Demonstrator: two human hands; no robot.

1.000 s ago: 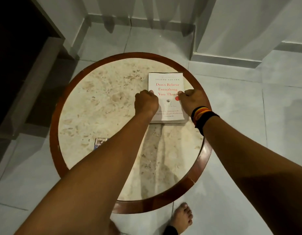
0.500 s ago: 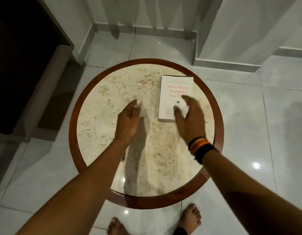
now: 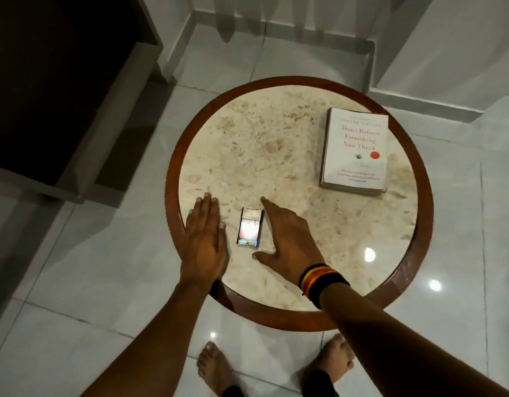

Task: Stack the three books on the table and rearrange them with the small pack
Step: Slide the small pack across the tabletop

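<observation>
both hands flat, fingers spread, holding nothing: left hand (image 3: 204, 242) and right hand (image 3: 287, 242) flank small pack (image 3: 250, 227) to grab it; book stack (image 3: 355, 150) at 2 o'clock on surface (image 3: 276, 156).

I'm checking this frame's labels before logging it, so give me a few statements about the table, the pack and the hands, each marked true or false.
1. The small pack lies flat between the left hand and the right hand. True.
2. The white book is on top of the pack. False: it lies apart, on the far right of the table.
3. The left hand grips the pack. False: it is open, beside the pack.
4. The right wrist wears banded wristbands. True.
5. The table is square. False: it is round.
</observation>
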